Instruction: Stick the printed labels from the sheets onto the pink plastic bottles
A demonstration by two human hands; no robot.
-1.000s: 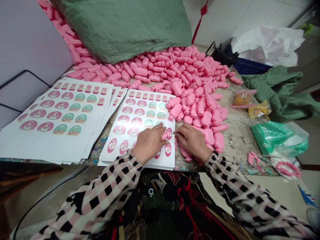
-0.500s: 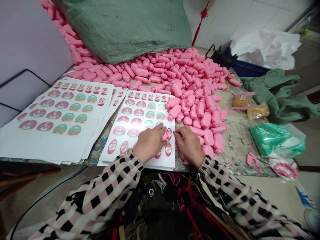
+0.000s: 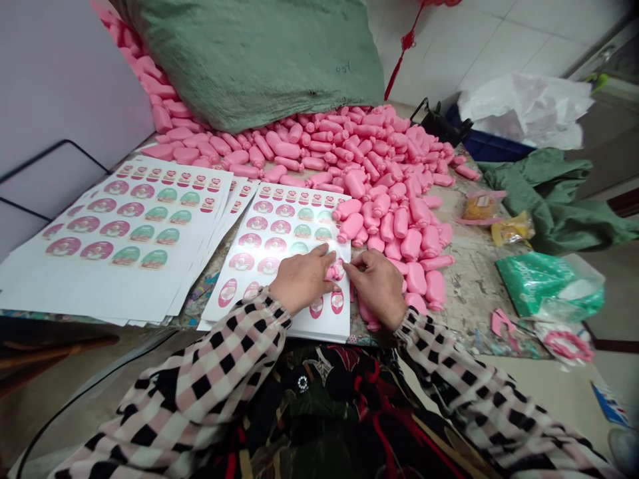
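Tiled room, worn paint-spattered workbench [image 3: 469, 279], a bulging green woven sack [image 3: 249, 60] lying at the back against a pale panel [image 3: 64, 86], and a red tassel [image 3: 405, 43] hanging on the wall behind it. A big heap of pink plastic bottles [image 3: 379, 193] spills across the bench from under the sack. To the right are a white plastic bag [image 3: 524, 110] over a blue crate [image 3: 492, 150], a crumpled green cloth [image 3: 549, 199] and a green plastic packet [image 3: 544, 283]. A stack of white label sheets [image 3: 124, 233] lies on the bench's left side, with oval pink and green labels in rows. A front label sheet [image 3: 279, 226] lies just right of that stack, beside the heap. Both hands are at this sheet's lower right, and the small pink bottle [image 3: 333, 271] sits between them, just above the sheet. The left hand [image 3: 302, 283] has its fingers [image 3: 319, 256] pressed together against the bottle. The right hand [image 3: 379, 289] pinches the bottle's far side with thumb and forefinger [image 3: 349, 266], its grip partly hidden. Checked sleeves [image 3: 200, 386] run back from both wrists.
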